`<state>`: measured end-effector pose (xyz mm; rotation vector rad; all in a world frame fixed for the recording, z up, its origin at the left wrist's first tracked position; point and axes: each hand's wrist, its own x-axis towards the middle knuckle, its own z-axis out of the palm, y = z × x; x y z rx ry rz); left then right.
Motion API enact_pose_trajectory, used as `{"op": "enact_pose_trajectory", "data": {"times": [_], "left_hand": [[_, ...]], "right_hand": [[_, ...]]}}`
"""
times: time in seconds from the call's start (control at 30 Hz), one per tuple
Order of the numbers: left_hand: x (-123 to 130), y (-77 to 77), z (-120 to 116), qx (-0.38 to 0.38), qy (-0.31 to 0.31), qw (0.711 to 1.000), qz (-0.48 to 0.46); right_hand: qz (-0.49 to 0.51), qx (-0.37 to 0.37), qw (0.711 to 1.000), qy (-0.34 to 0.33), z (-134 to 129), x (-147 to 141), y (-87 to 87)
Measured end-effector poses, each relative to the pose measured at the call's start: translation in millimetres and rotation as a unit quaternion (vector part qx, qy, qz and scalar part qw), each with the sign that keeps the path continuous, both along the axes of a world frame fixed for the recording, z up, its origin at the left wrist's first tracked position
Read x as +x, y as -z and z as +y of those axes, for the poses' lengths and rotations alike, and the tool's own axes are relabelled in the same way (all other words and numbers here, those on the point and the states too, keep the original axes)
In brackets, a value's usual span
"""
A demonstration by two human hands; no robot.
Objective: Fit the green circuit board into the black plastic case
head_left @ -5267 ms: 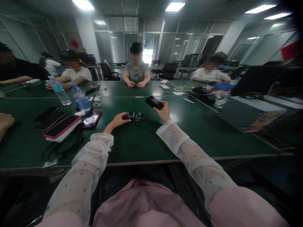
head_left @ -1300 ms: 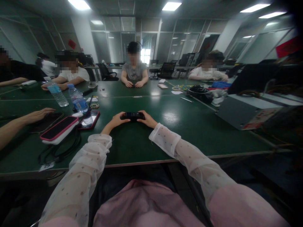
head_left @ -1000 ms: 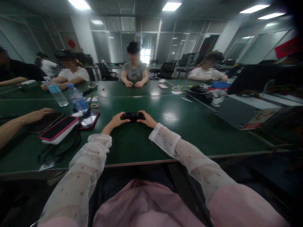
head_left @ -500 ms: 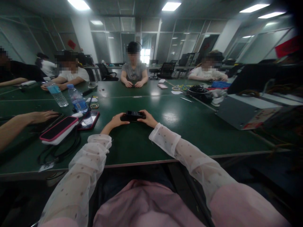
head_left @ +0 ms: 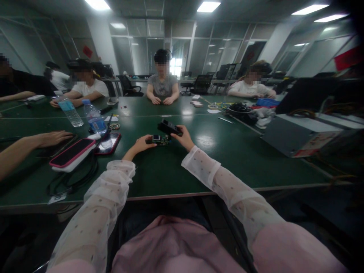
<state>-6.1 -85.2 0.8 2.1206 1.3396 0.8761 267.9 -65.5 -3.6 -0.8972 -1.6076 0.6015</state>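
Above the green table (head_left: pixel 159 174), my left hand (head_left: pixel 141 146) is closed on a small circuit board (head_left: pixel 161 141) that carries a dark square part like a little screen. My right hand (head_left: pixel 184 137) grips a black plastic casing (head_left: pixel 170 127), tilted up and to the right of the board. The casing's left end hangs above the board, and a recess shows in its top side. Whether the casing and the board touch at the right end I cannot tell. My fingertips partly cover both pieces.
To the left are two water bottles (head_left: pixel 95 122), a pink-edged case (head_left: pixel 73 153), a phone (head_left: pixel 109 143), cables and another person's hand (head_left: pixel 55 138). A grey metal box (head_left: pixel 300 134) stands at the right, near a tangle of cables (head_left: pixel 237 112). Several people sit around.
The black casing has come off the circuit board. My right hand has lifted it up and tilted it, while my left hand keeps the board low, now exposed.
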Motion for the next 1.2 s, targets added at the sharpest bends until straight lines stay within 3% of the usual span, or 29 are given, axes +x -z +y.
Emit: {"op": "enact_pose_trajectory", "data": {"times": [0.1, 0.2, 0.3, 0.4, 0.57, 0.83, 1.2], "left_hand": [[-1.1, 0.9, 1.0, 0.010, 0.011, 1.000, 0.014], [-1.8, 2.8, 2.8, 0.013, 0.007, 1.000, 0.018], [-1.7, 3.9, 3.8, 0.009, 0.004, 1.000, 0.018], [-1.1, 2.8, 2.8, 0.006, 0.006, 1.000, 0.016], [1.1, -2.3, -1.9, -0.010, 0.003, 1.000, -0.001], [3.3, -3.7, -2.4, -0.011, -0.006, 1.000, -0.007], [4.3, -7.9, -6.2, -0.015, -0.007, 1.000, -0.002]], "right_hand": [[-0.004, 0.040, 0.991, 0.126, 8.3, 18.9, -4.7], [-0.037, 0.075, 0.961, 0.262, 14.0, 44.8, -9.9], [-0.052, 0.058, 0.930, 0.359, 17.2, 68.9, -12.8], [-0.077, 0.018, 0.906, 0.416, 18.5, 84.8, -11.4], [-0.126, -0.070, 0.876, 0.460, 17.0, 93.3, -4.3], [-0.190, -0.171, 0.846, 0.469, 14.3, 90.2, 1.5], [-0.121, -0.066, 0.833, 0.536, 3.8, 82.6, -15.9]]}}
